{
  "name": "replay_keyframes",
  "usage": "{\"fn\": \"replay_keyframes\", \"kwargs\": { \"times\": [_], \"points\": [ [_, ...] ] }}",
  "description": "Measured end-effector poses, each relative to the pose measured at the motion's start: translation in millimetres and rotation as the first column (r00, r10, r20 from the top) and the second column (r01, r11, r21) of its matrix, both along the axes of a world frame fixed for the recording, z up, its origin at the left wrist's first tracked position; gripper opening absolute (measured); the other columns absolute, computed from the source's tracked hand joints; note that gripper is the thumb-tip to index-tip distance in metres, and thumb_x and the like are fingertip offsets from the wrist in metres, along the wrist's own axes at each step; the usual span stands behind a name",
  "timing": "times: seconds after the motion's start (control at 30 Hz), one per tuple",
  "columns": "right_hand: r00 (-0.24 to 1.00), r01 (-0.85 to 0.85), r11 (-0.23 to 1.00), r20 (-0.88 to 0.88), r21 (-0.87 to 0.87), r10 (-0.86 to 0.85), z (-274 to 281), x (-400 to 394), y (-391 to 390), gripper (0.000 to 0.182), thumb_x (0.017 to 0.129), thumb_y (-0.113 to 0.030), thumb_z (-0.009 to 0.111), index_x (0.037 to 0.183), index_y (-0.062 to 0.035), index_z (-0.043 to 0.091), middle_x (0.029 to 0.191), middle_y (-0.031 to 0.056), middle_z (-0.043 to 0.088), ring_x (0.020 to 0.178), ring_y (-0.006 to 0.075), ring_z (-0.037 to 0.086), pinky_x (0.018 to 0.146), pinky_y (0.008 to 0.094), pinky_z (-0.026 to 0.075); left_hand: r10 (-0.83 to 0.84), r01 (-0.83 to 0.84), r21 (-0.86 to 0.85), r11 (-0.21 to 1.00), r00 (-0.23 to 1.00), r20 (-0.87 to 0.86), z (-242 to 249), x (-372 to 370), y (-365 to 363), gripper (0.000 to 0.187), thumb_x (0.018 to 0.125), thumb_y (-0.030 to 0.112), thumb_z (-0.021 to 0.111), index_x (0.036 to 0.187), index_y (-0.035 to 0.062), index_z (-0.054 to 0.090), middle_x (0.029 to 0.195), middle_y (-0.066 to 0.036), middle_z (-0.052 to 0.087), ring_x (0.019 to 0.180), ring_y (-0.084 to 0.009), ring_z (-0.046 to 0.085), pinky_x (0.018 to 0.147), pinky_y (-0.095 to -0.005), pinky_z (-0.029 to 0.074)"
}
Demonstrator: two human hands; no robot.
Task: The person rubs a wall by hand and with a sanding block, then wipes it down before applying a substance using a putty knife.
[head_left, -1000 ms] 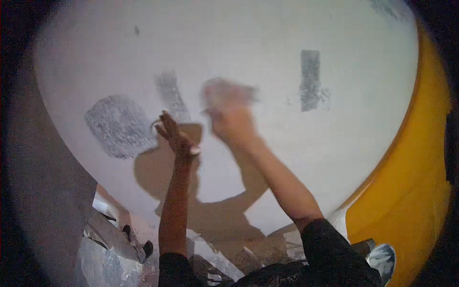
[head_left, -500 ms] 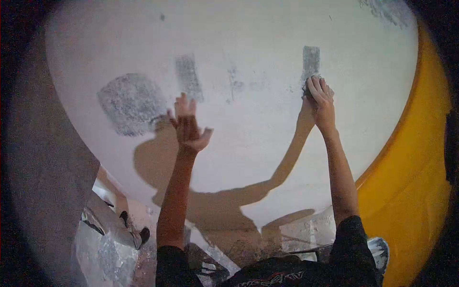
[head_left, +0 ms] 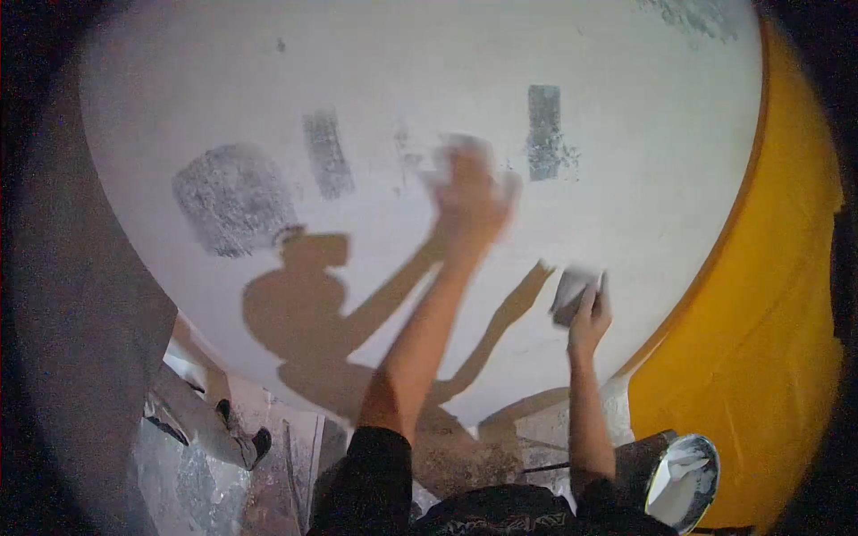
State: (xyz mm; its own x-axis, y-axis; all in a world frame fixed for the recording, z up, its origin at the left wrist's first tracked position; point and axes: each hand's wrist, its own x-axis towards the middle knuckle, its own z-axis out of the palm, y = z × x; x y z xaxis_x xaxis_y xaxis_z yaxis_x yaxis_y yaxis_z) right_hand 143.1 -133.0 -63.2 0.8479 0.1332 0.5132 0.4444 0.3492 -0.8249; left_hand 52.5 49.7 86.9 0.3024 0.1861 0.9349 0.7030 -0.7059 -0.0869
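My left hand (head_left: 474, 201) is raised in front of the pale curved wall, smeared by motion, with its fingers apart and nothing seen in it. To its right on the wall is a dark grey rectangular patch (head_left: 543, 134). Lower down, my right hand (head_left: 590, 322) grips a flat grey sanding pad (head_left: 568, 297), thumb and fingers around its right edge. Further left on the wall (head_left: 429, 54) are a narrow grey patch (head_left: 328, 154) and a wide, rounded grey patch (head_left: 234, 198).
A yellow surface (head_left: 715, 375) borders the wall on the right. At lower right stands a bucket (head_left: 684, 482) with white stuff inside. Another person's leg (head_left: 201, 411) shows at lower left, over a stained floor. My shadow (head_left: 295, 304) falls across the wall.
My right hand has come down off the rectangular patch, bringing the grey sanding pad into sight. My left hand has swung right, from near the narrow patch toward the rectangular one.
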Motion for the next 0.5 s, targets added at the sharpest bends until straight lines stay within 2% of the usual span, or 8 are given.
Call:
{"fn": "replay_keyframes", "kwargs": {
  "times": [0.03,0.07,0.13,0.17,0.3,0.33,0.4,0.5],
  "points": [
    [0.979,-0.110,0.993,-0.178,-0.036,0.102,-15.9,-15.6,-18.3,0.047,0.094,-0.016,0.047,0.133,0.0069,0.036,0.101,0.0086,0.057,0.088,0.0120,0.050,0.078,0.0238,0.042,-0.450,0.402,-0.263,0.877,0.879,-0.160,-9.7,13.1,-29.0,0.061,0.089,0.050,0.040,0.128,0.0029,0.044,0.137,-0.022,0.037,0.127,-0.0349,0.035,0.104,-0.0541,0.023],
    [0.996,-0.009,0.999,-0.089,0.048,0.013,-57.7,-11.1,-21.6,0.047,0.094,-0.016,0.048,0.133,0.0073,0.035,0.099,0.0073,0.056,0.085,0.0111,0.049,0.076,0.0234,0.041,-0.598,0.583,-0.174,0.794,0.696,-0.397,-45.0,32.1,-45.3,0.056,0.089,0.052,0.042,0.126,0.0105,0.049,0.136,-0.015,0.042,0.125,-0.0289,0.040,0.106,-0.0515,0.021],
    [0.948,-0.075,0.991,-0.317,-0.112,0.036,-121.5,-12.7,-63.9,0.045,0.093,-0.014,0.048,0.131,0.0092,0.038,0.121,0.0163,0.053,0.103,0.0177,0.051,0.088,0.0273,0.041,-0.718,0.637,-0.332,0.696,0.626,-0.304,-101.4,40.8,-104.2,0.054,0.086,0.052,0.048,0.123,0.0142,0.052,0.134,-0.013,0.044,0.122,-0.0283,0.044,0.106,-0.0522,0.021],
    [0.905,-0.105,0.982,-0.425,-0.160,0.027,-128.7,-18.2,-85.2,0.045,0.093,-0.015,0.049,0.130,0.0087,0.040,0.119,0.0155,0.055,0.102,0.0172,0.052,0.087,0.0265,0.041,-0.784,0.661,-0.434,0.612,0.579,-0.222,-120.8,37.7,-125.8,0.054,0.086,0.051,0.051,0.124,0.0126,0.051,0.135,-0.013,0.043,0.121,-0.0279,0.045,0.106,-0.0527,0.021],
    [0.745,-0.110,0.977,-0.665,-0.180,-0.039,-157.0,-18.9,-158.6,0.042,0.092,-0.019,0.052,0.125,0.0067,0.048,0.111,0.0127,0.060,0.098,0.0155,0.053,0.085,0.0257,0.042,-0.802,0.480,-0.780,0.403,0.596,-0.048,-192.4,21.1,-180.4,0.049,0.085,0.041,0.058,0.117,0.0046,0.054,0.121,-0.013,0.055,0.114,-0.0277,0.051,0.103,-0.0457,0.028],
    [0.824,-0.014,0.994,-0.564,-0.112,-0.052,-178.2,-11.9,-169.0,0.040,0.091,-0.021,0.054,0.121,0.0052,0.052,0.109,0.0121,0.061,0.095,0.0144,0.054,0.085,0.0264,0.042,-0.782,0.432,-0.827,0.359,0.623,-0.014,-209.0,19.5,-193.7,0.046,0.085,0.036,0.061,0.115,0.0019,0.055,0.114,-0.012,0.060,0.110,-0.0256,0.054,0.101,-0.0408,0.033],
    [0.845,0.001,0.985,-0.527,-0.170,-0.092,-172.1,-5.8,-193.9,0.037,0.091,-0.020,0.055,0.119,0.0033,0.054,0.107,0.0102,0.061,0.093,0.0126,0.054,0.083,0.0256,0.043,-0.718,0.450,-0.880,-0.153,0.561,0.411,-229.9,13.0,-225.8,0.048,0.084,0.039,0.060,0.114,0.0023,0.057,0.113,-0.019,0.060,0.108,-0.0286,0.056,0.096,-0.0367,0.040],
    [0.787,-0.050,0.999,-0.615,0.022,0.053,-127.3,-12.1,-227.4,0.032,0.091,-0.018,0.056,0.115,0.0023,0.056,0.092,0.0007,0.061,0.082,0.0066,0.053,0.073,0.0212,0.044,-0.768,0.246,-0.948,-0.201,0.561,0.308,-269.4,8.9,-272.6,0.039,0.085,0.033,0.061,0.104,-0.0011,0.060,0.099,-0.015,0.064,0.093,-0.0200,0.060,0.084,-0.0319,0.045]
  ]
}}
